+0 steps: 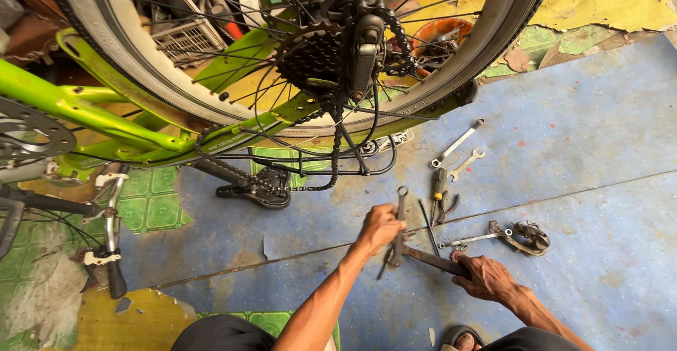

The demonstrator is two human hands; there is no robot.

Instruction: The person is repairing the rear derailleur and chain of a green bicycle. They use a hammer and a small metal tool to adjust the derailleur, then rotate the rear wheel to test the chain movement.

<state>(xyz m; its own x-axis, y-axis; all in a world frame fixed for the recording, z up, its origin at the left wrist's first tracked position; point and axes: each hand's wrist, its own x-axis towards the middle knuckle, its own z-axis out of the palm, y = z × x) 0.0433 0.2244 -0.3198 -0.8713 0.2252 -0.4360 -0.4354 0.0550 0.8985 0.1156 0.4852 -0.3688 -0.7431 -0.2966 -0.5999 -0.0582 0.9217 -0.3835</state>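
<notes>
My left hand (381,227) is closed around a slim steel wrench (402,197); its ring end sticks up past my fingers. My right hand (486,277) grips the end of a dark, rusty flat metal tool (427,258) that lies on the blue floor and meets the wrench under my left hand. The joint between the two tools is hidden by my fingers. Just above my hands stands a green bicycle with its rear wheel (486,47), sprocket cluster (310,55) and slack chain (335,146).
Loose tools lie on the blue floor (599,125) to the right: two wrenches (457,143) (467,163), pliers (441,197), a thin spanner (471,239) and a detached derailleur (525,237). A black pedal (257,189) hangs left of centre. Handlebar and brake lever (109,245) are at the far left.
</notes>
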